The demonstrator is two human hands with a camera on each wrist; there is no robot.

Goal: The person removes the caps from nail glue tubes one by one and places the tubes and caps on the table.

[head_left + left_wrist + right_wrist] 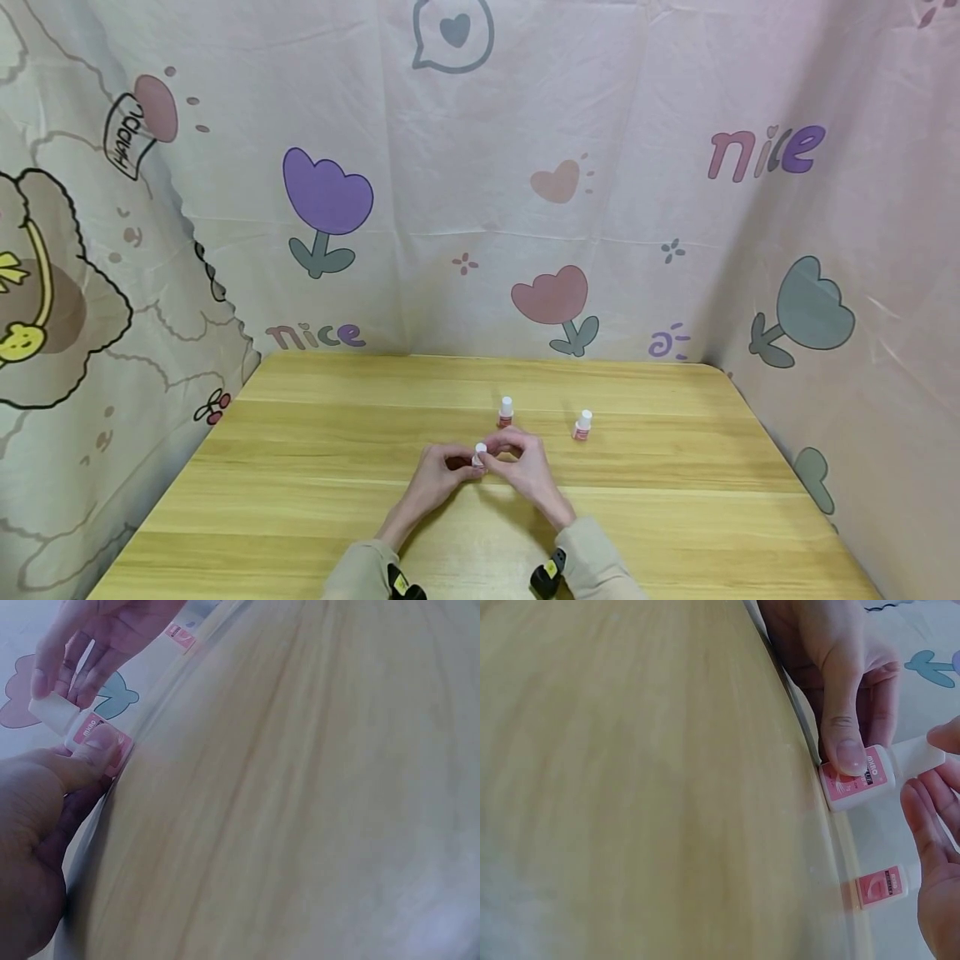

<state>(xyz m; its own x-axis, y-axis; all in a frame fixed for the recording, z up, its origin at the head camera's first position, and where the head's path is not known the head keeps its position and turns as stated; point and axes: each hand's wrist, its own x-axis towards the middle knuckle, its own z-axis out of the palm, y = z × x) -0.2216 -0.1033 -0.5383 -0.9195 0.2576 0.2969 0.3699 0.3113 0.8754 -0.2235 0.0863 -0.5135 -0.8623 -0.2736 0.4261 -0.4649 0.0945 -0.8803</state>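
My left hand (437, 477) grips the body of a small white bottle (883, 766) with a pink label. In the left wrist view its thumb presses flat on the label. The bottle's base is down at the tabletop, and its tapered white cap (54, 712) points up. My right hand (527, 468) pinches that cap between thumb and fingers. The cap sits on the bottle's neck. Just beyond the hands stands a second such bottle (506, 410), its lower part close behind my right fingers in the head view.
A third matching bottle (582, 427) stands upright to the right of my hands. All are on a wood-grain table (300, 433). A printed cloth (450, 192) hangs behind the table and along both sides. Dark devices with yellow marks are strapped at both wrists.
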